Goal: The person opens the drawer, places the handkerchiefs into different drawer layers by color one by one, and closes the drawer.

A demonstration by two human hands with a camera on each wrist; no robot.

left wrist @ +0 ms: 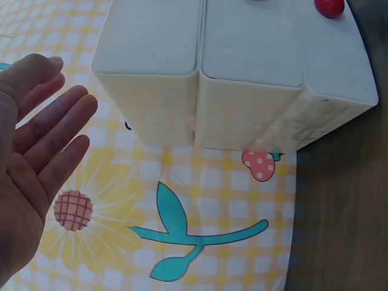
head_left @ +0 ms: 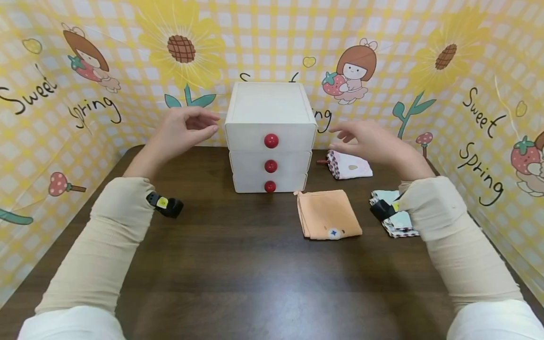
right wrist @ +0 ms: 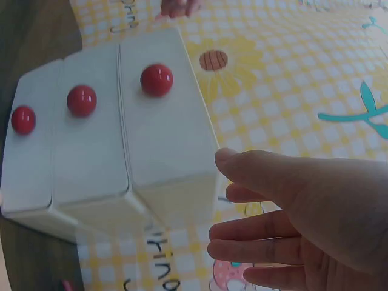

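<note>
A white three-drawer box (head_left: 270,104) with round red knobs stands at the back of the table, all its drawers closed. My left hand (head_left: 183,130) hovers just left of its upper part, fingers relaxed and holding nothing. On the other side, my right hand (head_left: 365,139) is raised near the box's upper right edge, also with nothing in it. The left wrist view shows the left palm (left wrist: 30,163) facing the side of the box. In the right wrist view the right thumb (right wrist: 254,170) overlaps the edge of the top drawer (right wrist: 173,127).
A folded orange cloth (head_left: 327,215) lies in front of the box to the right. Behind it is a folded pink-white cloth (head_left: 350,165). A pale blue-white cloth (head_left: 399,221) lies partly under the right wrist in the head view. Yellow checked sheeting (head_left: 272,42) walls the table (head_left: 255,274).
</note>
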